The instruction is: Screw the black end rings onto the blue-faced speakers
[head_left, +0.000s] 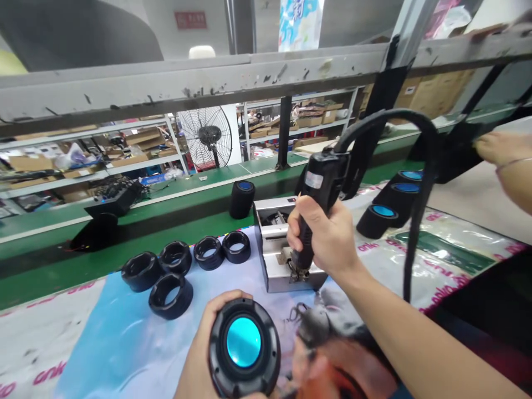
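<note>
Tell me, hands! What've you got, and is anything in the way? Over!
Left hand: gripping blue-centred round black device. Right hand: gripping black corded tool, lower end at metal box. Black rings beyond left hand, not blocking it.

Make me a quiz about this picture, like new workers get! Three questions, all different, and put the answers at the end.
1. How many black rings lie on the printed sheet?

2. True or false: the right hand holds the corded tool.

3. What colour is the shiny circle on the round black thing in the left hand?
a) Red
b) Blue
c) Yellow

Key:
1. Five
2. True
3. b
</note>
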A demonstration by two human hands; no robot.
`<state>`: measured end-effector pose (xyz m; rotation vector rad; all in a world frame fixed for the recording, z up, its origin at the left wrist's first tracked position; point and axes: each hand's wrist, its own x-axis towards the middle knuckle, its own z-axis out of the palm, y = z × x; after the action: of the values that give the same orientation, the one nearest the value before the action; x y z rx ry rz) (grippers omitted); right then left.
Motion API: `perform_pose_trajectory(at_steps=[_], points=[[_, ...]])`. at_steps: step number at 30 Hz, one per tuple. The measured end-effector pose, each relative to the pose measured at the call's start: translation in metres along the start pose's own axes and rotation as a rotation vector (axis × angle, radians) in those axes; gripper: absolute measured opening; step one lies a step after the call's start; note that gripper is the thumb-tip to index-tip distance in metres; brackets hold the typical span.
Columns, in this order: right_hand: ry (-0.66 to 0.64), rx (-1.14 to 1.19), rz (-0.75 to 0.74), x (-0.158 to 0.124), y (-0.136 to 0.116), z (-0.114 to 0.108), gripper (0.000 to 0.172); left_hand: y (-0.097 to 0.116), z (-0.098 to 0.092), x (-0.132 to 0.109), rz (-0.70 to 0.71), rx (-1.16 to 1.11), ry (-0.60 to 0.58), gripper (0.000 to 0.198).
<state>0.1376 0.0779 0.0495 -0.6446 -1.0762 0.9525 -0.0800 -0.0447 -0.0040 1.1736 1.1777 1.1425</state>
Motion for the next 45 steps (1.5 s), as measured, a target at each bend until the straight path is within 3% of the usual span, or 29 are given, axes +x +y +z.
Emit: perform_pose_trajectory(at_steps=[4,9,12,14,17,23,28,33,36,40,45], points=[[-0.043,0.035,0.072,-0.006,-0.018,0.004,0.062,-0.002,-0.001,0.001,-0.008,-0.036,-0.004,0.094],[-0.037,0.116,-0.055,-0.023,-0.075,0.035,0.062,0.001,-0.001,0.003,-0.050,-0.118,-0.113,0.113],[-0.091,0.077,-0.085,-0.029,-0.095,0.052,0.061,0.005,0.000,0.002,-0.072,-0.162,-0.180,0.116],[-0.112,0.056,-0.125,-0.027,-0.091,0.053,0.059,0.008,0.002,0.001,-0.077,-0.184,-0.186,0.114],[-0.032,0.027,-0.180,-0.015,-0.064,0.039,0.061,0.009,0.002,-0.002,-0.067,-0.184,-0.147,0.108],[0.074,-0.026,-0.105,0.003,-0.012,0.003,0.062,0.007,0.000,-0.002,-0.093,-0.184,-0.116,0.097],[0.071,-0.033,-0.052,0.003,0.000,0.000,0.061,0.010,0.002,0.000,-0.104,-0.156,-0.049,0.091],[0.043,-0.022,-0.013,-0.004,0.000,-0.001,0.061,0.006,-0.001,0.001,-0.082,-0.121,-0.059,0.092],[0.015,0.019,0.012,-0.012,-0.019,0.005,0.062,-0.001,-0.003,0.001,-0.073,-0.138,-0.088,0.099],[-0.007,0.128,-0.043,-0.018,-0.068,0.028,0.064,-0.013,-0.005,0.004,-0.020,-0.181,-0.170,0.113],[-0.240,0.216,0.064,-0.033,-0.104,0.056,0.054,-0.024,-0.009,0.011,0.089,-0.189,-0.229,0.116]])
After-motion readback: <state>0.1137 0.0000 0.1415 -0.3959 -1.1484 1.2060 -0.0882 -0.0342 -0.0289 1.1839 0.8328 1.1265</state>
